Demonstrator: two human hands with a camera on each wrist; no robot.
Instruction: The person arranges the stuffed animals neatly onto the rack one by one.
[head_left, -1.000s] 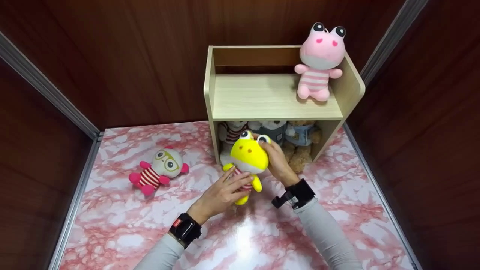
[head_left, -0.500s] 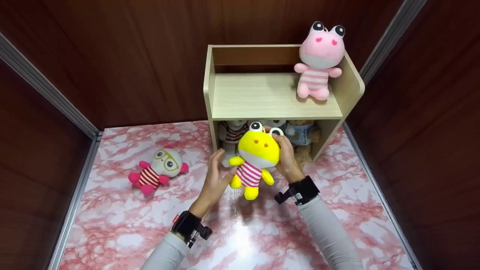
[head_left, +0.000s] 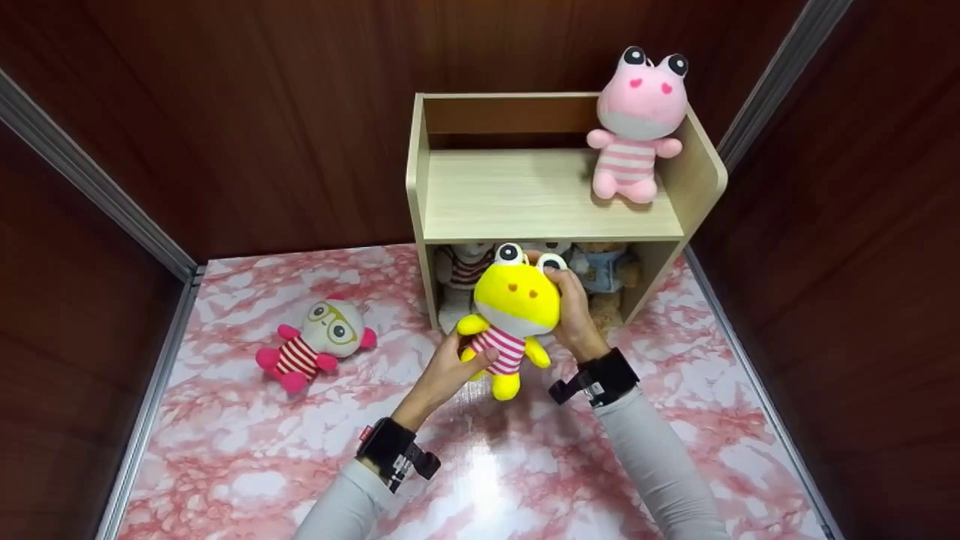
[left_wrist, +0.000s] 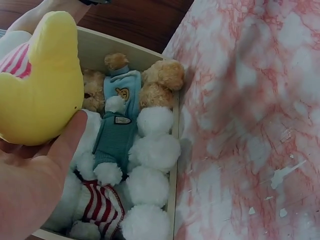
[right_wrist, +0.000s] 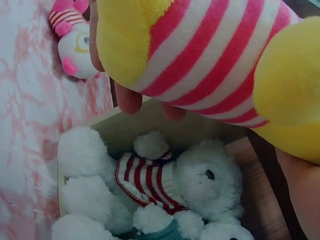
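Note:
A yellow plush frog [head_left: 517, 300] with big white eyes and a pink-striped body faces up between both hands, in front of the shelf. My right hand [head_left: 576, 313] grips its head from the right side, with the fingers hidden behind it. Low on the left side, my left hand [head_left: 448, 369] holds the body, thumb across the stripes and fingers behind. In the left wrist view the frog's yellow leg [left_wrist: 55, 75] lies above the thumb. The right wrist view shows the striped body [right_wrist: 215, 55] close up, with left fingertips under it.
A pale wooden shelf [head_left: 555, 191] stands at the back; a pink plush frog [head_left: 637, 127] sits at its upper right. Plush bears [left_wrist: 117, 135] fill the lower compartment. A pink-and-white plush panda [head_left: 319, 341] lies on the marbled floor [head_left: 247, 465] at left. Dark panels enclose the space.
The frog has risen slightly and shifted right. My left hand came off its belly, opened to the left side, then took hold of the body there. My right hand has kept its grip.

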